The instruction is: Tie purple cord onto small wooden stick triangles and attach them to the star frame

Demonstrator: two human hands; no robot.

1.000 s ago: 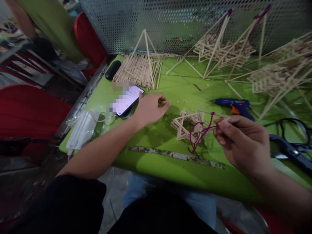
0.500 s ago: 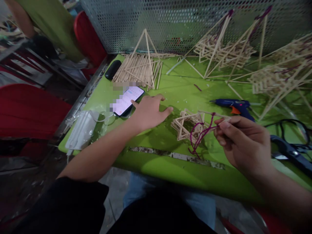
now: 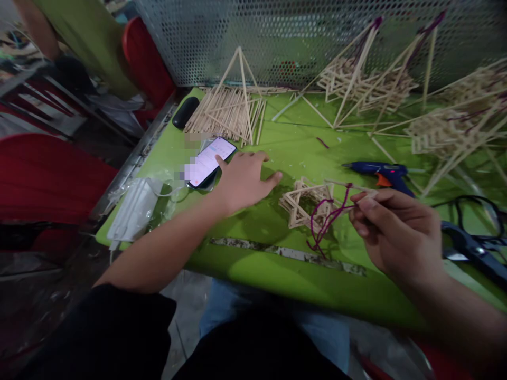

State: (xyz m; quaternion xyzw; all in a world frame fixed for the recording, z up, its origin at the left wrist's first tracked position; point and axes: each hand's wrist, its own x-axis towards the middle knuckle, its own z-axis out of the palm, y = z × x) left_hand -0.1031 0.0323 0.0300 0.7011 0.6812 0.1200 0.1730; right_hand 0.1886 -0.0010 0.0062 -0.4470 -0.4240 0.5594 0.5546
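My left hand is open with its fingers spread, one of them over the lit screen of a smartphone lying on the green table. Between thumb and fingers, my right hand pinches a thin wooden stick. Purple string is knotted on this stick and hangs down in loose strands. Just behind the strands sits a star-shaped frame of stacked sticks, partly covered by the string. A blue glue gun with an orange trigger and a red light lies beyond my right hand.
A pile of wooden sticks with a stick pyramid over it lies at the back. Several stick structures stand at the back right. Dark-handled scissors lie at right, a wrapped white power strip at left. A person is behind.
Almost nothing differs. The view has shifted very slightly; my left hand stays over the smartphone and my right hand keeps its pinch on the stick.
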